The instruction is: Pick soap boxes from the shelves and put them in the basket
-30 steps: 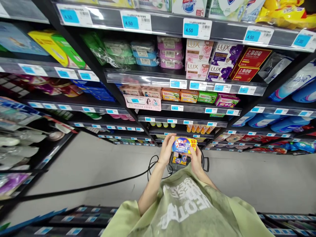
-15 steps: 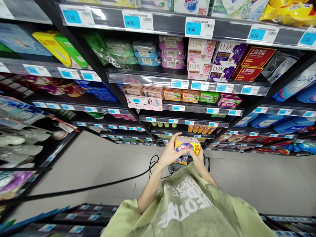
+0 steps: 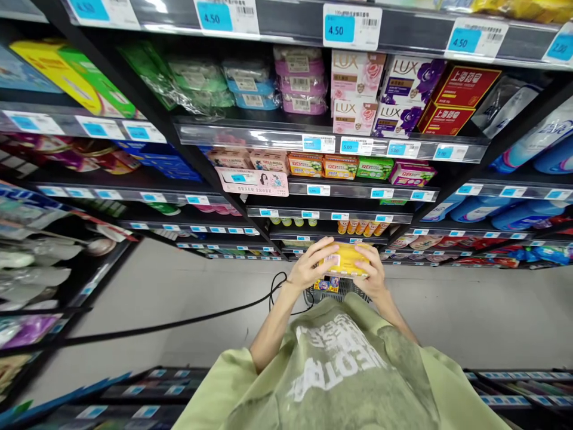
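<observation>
Between both hands I hold a yellow soap pack (image 3: 344, 259), a small block with a plain yellow face turned up and a pale label at its left side. My left hand (image 3: 311, 263) grips its left end, fingers over the top. Around the right end my right hand (image 3: 372, 272) is closed, fingertips on the yellow face. Below the pack, partly hidden by my hands and shirt, a grey basket (image 3: 347, 288) stands on the floor. In it lie blue-and-yellow packs (image 3: 326, 285).
Ahead rises a shelf rack with boxed LUX soaps (image 3: 353, 116), red soap boxes (image 3: 465, 86) and lilac packs (image 3: 301, 83). Blue bottles (image 3: 528, 212) stand at the right. A black cable (image 3: 192, 322) runs across the grey floor (image 3: 147, 292) from the left.
The soap pack has been turned over: its printed face with red lettering has given way to the plain yellow one. My right hand has shifted right and up around its end.
</observation>
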A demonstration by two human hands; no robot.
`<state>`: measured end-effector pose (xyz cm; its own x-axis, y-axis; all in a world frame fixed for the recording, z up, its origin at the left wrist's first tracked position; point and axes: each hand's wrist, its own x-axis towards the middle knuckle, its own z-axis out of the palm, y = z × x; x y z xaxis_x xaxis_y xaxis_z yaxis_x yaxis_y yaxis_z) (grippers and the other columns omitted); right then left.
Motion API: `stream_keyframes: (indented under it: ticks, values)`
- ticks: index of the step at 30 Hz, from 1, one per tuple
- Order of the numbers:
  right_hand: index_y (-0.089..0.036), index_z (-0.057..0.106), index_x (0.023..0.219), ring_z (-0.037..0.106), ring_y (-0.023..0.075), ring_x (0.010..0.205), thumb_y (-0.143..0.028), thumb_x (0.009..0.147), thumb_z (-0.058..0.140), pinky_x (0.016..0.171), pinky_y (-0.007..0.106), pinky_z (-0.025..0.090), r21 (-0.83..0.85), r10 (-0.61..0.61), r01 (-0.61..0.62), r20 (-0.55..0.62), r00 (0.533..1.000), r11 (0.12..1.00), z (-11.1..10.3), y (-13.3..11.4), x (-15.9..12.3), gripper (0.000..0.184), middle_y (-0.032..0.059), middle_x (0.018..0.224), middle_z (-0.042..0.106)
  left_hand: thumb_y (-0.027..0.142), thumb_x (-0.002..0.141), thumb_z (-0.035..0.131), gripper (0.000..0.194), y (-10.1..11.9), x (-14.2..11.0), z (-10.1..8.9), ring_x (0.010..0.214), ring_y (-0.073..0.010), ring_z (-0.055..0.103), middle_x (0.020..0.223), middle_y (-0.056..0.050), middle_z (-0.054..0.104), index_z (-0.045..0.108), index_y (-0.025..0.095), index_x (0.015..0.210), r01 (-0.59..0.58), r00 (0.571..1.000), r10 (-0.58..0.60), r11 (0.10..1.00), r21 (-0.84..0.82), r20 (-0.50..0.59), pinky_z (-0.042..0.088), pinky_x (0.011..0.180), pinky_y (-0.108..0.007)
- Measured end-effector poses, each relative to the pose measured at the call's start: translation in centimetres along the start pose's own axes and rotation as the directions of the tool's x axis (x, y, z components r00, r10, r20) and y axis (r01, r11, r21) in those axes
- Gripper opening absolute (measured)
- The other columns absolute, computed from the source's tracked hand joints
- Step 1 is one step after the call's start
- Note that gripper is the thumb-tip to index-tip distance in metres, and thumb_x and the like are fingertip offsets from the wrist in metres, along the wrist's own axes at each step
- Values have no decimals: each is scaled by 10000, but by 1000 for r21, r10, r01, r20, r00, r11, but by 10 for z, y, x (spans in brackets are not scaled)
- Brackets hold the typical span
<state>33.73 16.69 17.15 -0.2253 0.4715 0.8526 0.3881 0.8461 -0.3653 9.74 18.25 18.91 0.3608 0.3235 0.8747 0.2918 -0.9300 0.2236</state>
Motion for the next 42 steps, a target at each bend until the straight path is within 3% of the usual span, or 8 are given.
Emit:
stream_keyframes:
  ticks: [6, 14, 19, 23, 29, 32, 36, 42]
  values:
    - [-361, 549, 1287, 661, 365, 1395, -237, 960, 777, 987, 638, 651, -112, -84, 80, -40, 996, 991, 7, 1, -7, 417, 82, 1420, 673, 21, 1008, 681, 228, 5, 1, -8, 1536, -303, 571, 1501, -124, 700, 656, 194, 1155, -115, 991, 125, 980, 161, -55, 686, 1087, -545]
    - [-372, 482, 1454, 737, 336, 1301, -189, 928, 774, 1020, 618, 635, -16, 67, -67, 49, 997, 998, 9, 4, -4, 629, 114, 1428, 721, 48, 997, 701, 406, -4, -12, -18, 1506, -309, 601, 1461, -154, 720, 626, 236, 1349, 8, 1000, -9, 998, 68, 6, 675, 1070, -546]
    - [-281, 534, 1465, 795, 327, 1189, -487, 815, 913, 1005, 508, 666, 3, 340, -359, 321, 884, 933, -1, -5, -6, 780, 134, 1329, 789, 386, 964, 816, 577, -9, -28, -30, 1163, -303, 796, 1274, -165, 786, 583, 234, 1469, 141, 967, -147, 989, 42, 209, 714, 907, -452]
    - [-248, 612, 1343, 831, 291, 948, -648, 711, 929, 820, 409, 692, -108, 483, -479, 367, 795, 871, 2, -16, -19, 812, 99, 1161, 829, 627, 821, 874, 820, -9, -42, -30, 972, -302, 828, 1155, -150, 817, 609, 199, 1468, 293, 933, -278, 956, -33, 228, 721, 841, -430]
    - [-236, 603, 1325, 821, 266, 849, -661, 722, 903, 732, 379, 676, -209, 622, -587, 320, 714, 782, 14, -29, -31, 797, 96, 1098, 829, 555, 788, 933, 771, -15, -58, -25, 1109, -316, 803, 1265, -150, 797, 651, 223, 1424, 572, 791, -490, 806, -155, 367, 689, 983, -458]
    - [-227, 606, 1312, 803, 238, 751, -645, 769, 888, 715, 373, 664, -286, 613, -544, 315, 724, 789, 14, -32, -34, 741, 102, 1093, 838, 512, 759, 979, 800, -23, -68, -20, 1214, -313, 767, 1336, -144, 763, 636, 242, 1430, 648, 729, -521, 734, -203, 444, 651, 1073, -459]
    - [-229, 581, 1355, 834, 258, 872, -531, 881, 843, 735, 353, 652, -351, 502, -389, 334, 798, 852, 12, -34, -40, 620, 140, 1204, 833, 280, 847, 910, 732, -28, -79, 0, 1308, -297, 717, 1418, -140, 692, 572, 267, 1497, 621, 713, -445, 761, -191, 542, 629, 1108, -443]
    - [-203, 619, 1272, 795, 242, 698, -467, 931, 762, 625, 325, 580, -539, 542, -324, 315, 779, 778, 7, -29, -60, 455, 99, 996, 840, 9, 826, 675, 896, -2, -82, 54, 1381, -379, 637, 1443, -196, 652, 412, 223, 1655, 465, 652, -378, 884, 47, 657, 526, 1199, -665]
